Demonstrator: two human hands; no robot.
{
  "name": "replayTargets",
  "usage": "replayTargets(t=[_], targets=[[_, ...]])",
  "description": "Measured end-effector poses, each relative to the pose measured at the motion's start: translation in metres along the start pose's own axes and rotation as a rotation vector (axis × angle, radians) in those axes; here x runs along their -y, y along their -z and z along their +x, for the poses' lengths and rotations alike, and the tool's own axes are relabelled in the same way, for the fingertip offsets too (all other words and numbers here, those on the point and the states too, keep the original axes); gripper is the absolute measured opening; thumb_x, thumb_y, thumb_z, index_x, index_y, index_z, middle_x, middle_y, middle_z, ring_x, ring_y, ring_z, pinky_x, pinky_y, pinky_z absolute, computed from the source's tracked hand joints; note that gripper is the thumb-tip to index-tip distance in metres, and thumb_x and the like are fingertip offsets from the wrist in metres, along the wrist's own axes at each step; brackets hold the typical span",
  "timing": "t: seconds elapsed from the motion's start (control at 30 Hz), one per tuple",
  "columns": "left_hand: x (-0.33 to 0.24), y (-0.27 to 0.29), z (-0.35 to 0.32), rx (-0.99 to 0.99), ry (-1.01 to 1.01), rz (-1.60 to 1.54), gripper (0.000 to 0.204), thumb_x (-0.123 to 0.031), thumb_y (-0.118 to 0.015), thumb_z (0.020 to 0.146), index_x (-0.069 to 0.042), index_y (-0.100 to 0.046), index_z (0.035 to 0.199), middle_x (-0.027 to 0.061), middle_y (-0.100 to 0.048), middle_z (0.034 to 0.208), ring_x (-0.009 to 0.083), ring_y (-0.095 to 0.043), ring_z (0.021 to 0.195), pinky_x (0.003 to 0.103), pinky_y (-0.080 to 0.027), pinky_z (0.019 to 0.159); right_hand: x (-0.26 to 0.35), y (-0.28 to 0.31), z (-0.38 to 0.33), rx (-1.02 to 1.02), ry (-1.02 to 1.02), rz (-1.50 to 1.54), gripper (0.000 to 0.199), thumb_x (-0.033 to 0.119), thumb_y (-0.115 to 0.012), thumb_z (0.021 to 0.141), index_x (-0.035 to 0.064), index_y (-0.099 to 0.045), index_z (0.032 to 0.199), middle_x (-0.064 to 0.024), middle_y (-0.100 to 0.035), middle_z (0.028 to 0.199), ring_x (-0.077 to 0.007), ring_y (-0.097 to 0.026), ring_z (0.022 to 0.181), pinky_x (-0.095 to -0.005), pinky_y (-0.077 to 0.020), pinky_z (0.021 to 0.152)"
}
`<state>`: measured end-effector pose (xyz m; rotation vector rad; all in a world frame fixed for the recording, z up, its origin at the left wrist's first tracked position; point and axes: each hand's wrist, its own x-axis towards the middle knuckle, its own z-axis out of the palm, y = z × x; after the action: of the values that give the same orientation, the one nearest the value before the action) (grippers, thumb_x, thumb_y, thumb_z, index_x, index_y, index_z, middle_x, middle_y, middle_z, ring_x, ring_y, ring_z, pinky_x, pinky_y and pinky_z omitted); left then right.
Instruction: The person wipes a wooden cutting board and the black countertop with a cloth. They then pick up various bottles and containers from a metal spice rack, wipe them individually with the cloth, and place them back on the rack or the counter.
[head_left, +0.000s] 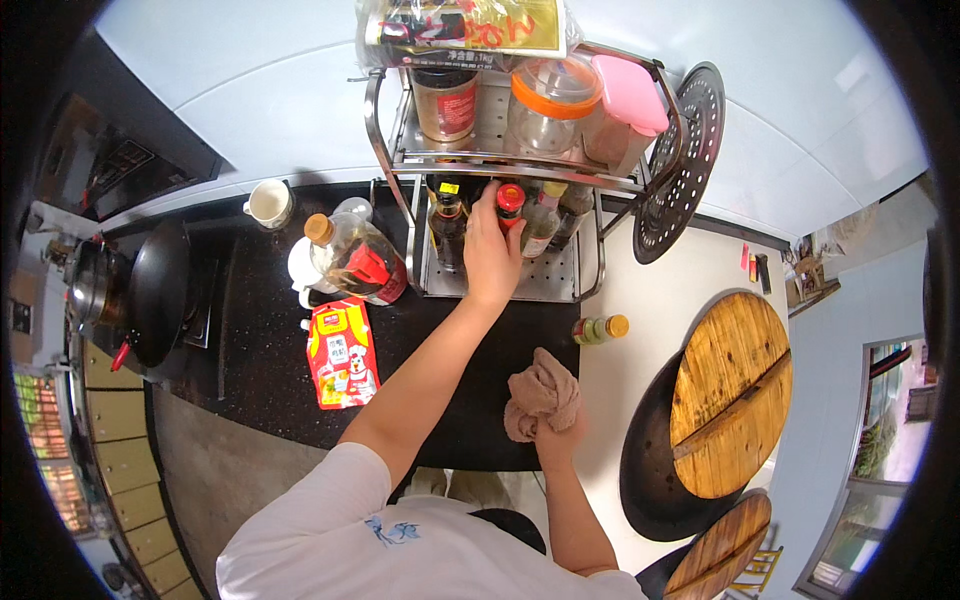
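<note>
My left hand (pixel 490 250) reaches into the lower shelf of a metal rack (pixel 590 270) and closes around a red-capped bottle (pixel 510 197) standing in a row of bottles. A dark sauce bottle (pixel 446 232) stands just to its left, and a clear bottle (pixel 541 222) to its right. My right hand (pixel 556 440) grips a crumpled brown cloth (pixel 541 393) near the front edge of the black counter (pixel 260 330).
A large oil bottle (pixel 355 262) sits beside a red pouch (pixel 342 353) and a white mug (pixel 270 203). A wok (pixel 160 290) sits at left. A small yellow-capped bottle (pixel 600 328) lies by round wooden lids (pixel 730 395). Jars fill the rack's top shelf (pixel 500 155).
</note>
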<state>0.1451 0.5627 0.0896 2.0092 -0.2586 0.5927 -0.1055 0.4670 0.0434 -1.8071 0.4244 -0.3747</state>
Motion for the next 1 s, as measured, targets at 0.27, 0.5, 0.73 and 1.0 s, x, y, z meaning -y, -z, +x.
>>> replayTargets(t=[0.27,0.5,0.73,1.0], targets=[[-0.016,0.065,-0.049,0.205,-0.136,-0.082,0.047,-0.004,-0.075,0.08,0.0,-0.051,0.121,0.0187,-0.057,0.113,0.0402,-0.058,0.103,0.039,-0.049,0.087,-0.005,-0.007,0.012,0.097,0.174,-0.28,0.064,0.002,-0.068,0.073,-0.0001,-0.047,0.133,-0.0162,-0.056,0.128,-0.0309,-0.054,0.12,-0.0379,-0.0409,0.103],[-0.034,0.084,-0.077,0.381,-0.012,-0.215,0.043,-0.004,-0.076,0.077,-0.001,-0.055,0.115,0.017,-0.059,0.108,0.0412,-0.058,0.101,0.042,-0.049,0.085,0.047,-0.029,0.05,0.145,0.265,-0.086,0.082,0.007,-0.077,0.063,0.0017,-0.045,0.138,-0.0178,-0.041,0.139,-0.0421,-0.044,0.126,-0.0432,-0.0352,0.11],[-0.022,0.095,-0.096,0.539,-0.032,-0.254,0.052,-0.002,-0.081,0.069,-0.005,-0.057,0.116,0.0134,-0.061,0.112,0.0368,-0.061,0.103,0.039,-0.052,0.085,0.041,-0.02,0.055,0.256,0.309,-0.205,0.081,0.008,-0.083,0.057,0.0016,-0.053,0.132,-0.0163,-0.047,0.133,-0.0361,-0.048,0.126,-0.0408,-0.0423,0.105],[0.01,0.107,-0.114,0.668,0.0,-0.252,0.073,0.001,-0.077,0.073,-0.008,-0.046,0.139,0.0188,-0.054,0.133,0.0371,-0.054,0.122,0.04,-0.047,0.1,0.056,-0.018,0.061,0.247,0.247,0.03,0.073,0.012,-0.081,0.06,0.0017,-0.056,0.128,-0.0152,-0.052,0.133,-0.0348,-0.052,0.122,-0.0373,-0.0427,0.103]])
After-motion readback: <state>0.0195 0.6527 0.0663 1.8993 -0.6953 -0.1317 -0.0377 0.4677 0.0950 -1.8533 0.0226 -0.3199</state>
